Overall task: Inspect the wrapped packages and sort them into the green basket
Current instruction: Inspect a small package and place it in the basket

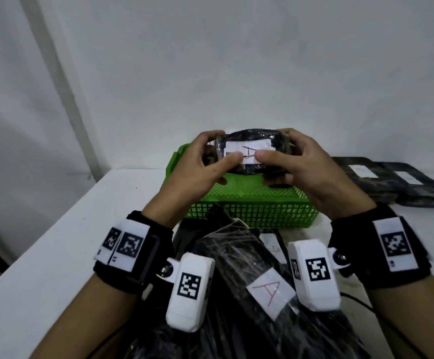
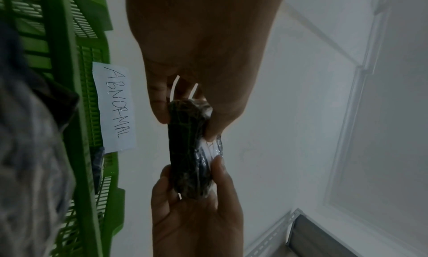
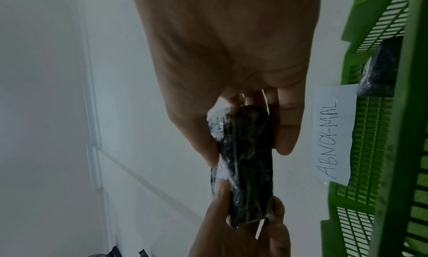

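Black plastic film wraps the small package [image 1: 249,151] that the left hand [image 1: 197,167] and right hand [image 1: 306,172] grip by its two ends above the green basket [image 1: 252,203] on the white table [image 1: 55,242], its white label [image 1: 247,149] marked "A" facing up, with more wrapped packages [image 1: 249,294] heaped nearer and two flat ones [image 1: 392,180] lying to the right. From the left wrist the package [image 2: 190,147] shows edge-on, pinched between thumbs and fingers, beside a paper tag [image 2: 115,107] reading "ABNORMAL" on the basket [image 2: 69,96]. From the right wrist the same grip holds the package [image 3: 245,165], with another dark package [image 3: 382,70] lying inside the basket [image 3: 405,114].
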Available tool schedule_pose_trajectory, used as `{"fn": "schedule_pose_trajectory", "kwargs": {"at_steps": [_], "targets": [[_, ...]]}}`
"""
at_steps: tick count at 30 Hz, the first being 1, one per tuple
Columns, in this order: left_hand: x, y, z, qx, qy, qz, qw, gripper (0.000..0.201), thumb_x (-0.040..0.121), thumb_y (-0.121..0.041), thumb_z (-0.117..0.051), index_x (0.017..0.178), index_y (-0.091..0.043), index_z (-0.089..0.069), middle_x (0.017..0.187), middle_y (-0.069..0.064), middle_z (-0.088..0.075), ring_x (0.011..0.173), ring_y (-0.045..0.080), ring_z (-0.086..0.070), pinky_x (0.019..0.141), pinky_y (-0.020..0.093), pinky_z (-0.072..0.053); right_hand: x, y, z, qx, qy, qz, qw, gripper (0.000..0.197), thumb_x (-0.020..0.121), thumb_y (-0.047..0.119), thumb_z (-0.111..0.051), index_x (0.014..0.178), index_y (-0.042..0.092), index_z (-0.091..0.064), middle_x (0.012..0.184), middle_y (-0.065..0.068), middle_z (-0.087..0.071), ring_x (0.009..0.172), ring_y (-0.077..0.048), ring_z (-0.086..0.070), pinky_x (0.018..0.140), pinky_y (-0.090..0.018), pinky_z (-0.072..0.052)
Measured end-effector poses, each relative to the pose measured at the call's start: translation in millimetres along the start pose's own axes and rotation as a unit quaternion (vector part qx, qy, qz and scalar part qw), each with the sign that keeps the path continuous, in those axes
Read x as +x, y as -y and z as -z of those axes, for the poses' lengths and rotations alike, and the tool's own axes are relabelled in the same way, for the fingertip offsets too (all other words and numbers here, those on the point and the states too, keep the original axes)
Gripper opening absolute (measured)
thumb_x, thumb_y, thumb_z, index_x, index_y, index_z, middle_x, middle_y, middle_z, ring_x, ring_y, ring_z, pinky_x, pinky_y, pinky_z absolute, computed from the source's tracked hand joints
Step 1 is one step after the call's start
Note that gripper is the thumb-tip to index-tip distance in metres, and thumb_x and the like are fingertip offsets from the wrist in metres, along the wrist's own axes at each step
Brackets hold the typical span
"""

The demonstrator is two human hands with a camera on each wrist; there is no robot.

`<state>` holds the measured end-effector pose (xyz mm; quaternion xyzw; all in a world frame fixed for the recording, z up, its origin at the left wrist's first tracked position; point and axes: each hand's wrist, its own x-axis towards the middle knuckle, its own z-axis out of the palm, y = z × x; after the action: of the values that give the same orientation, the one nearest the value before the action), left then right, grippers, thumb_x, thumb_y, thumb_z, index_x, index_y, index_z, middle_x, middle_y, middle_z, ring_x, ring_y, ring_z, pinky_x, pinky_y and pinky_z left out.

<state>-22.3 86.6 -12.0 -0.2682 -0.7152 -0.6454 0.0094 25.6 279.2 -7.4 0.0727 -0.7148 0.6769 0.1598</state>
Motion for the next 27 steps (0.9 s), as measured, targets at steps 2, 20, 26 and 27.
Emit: {"fn": "schedule_pose_trajectory", "kwargs": {"at_steps": [2, 20, 26, 27], "targets": [[-0.1, 0.6, -0.5, 0.007, -0.012, -0.011, 1.000, 0.047, 0.089, -0.024, -0.074, 0.132, -0.021, -0.055, 0.104, 0.001, -0.074, 0.088, 0.012, -0.073, 0.062, 0.027, -0.052, -0.1, -0.6, 0.0, -0.007, -0.007, 0.001, 1.000, 0.035, 0.078, 0.018, -0.084, 0.107, 0.018, -0.065, 0.091, 0.002, -0.077, 0.082, -0.016, -0.075, 0.066, -0.034, -0.059], [1.2, -2.1, -4.7, -0.049, -0.012, -0.022, 0.999, 0.030, 0.087, -0.039, -0.067, 0.114, -0.026, -0.064, 0.104, -0.001, -0.073, 0.099, 0.014, -0.071, 0.086, 0.046, -0.060, -5.8, 9.3, 6.3, 0.003, 0.005, -0.006, 1.000, 0.048, 0.071, 0.049, -0.080, 0.108, 0.023, -0.067, 0.107, -0.001, -0.073, 0.098, -0.023, -0.073, 0.070, -0.037, -0.061], [-0.4, 0.3, -10.7, -0.073, 0.034, -0.017, 0.997, 0.006, 0.097, -0.022, -0.062, 0.102, -0.022, -0.060, 0.100, -0.002, -0.068, 0.091, 0.009, -0.068, 0.079, 0.033, -0.058, -3.7, 7.8, 3.6, 0.008, -0.027, -0.025, 0.999, 0.017, 0.086, 0.033, -0.076, 0.093, 0.018, -0.072, 0.088, -0.002, -0.074, 0.083, -0.020, -0.072, 0.069, -0.036, -0.059], [0.1, 1.1, -10.4, -0.072, 0.031, -0.024, 0.997, 0.009, 0.097, -0.013, -0.062, 0.096, -0.021, -0.058, 0.098, -0.001, -0.066, 0.087, 0.009, -0.067, 0.076, 0.032, -0.057, -3.0, 6.5, 3.4, -0.004, -0.045, -0.006, 0.999, 0.007, 0.085, 0.023, -0.078, 0.086, 0.020, -0.071, 0.083, 0.000, -0.074, 0.079, -0.018, -0.071, 0.070, -0.036, -0.058]]}}
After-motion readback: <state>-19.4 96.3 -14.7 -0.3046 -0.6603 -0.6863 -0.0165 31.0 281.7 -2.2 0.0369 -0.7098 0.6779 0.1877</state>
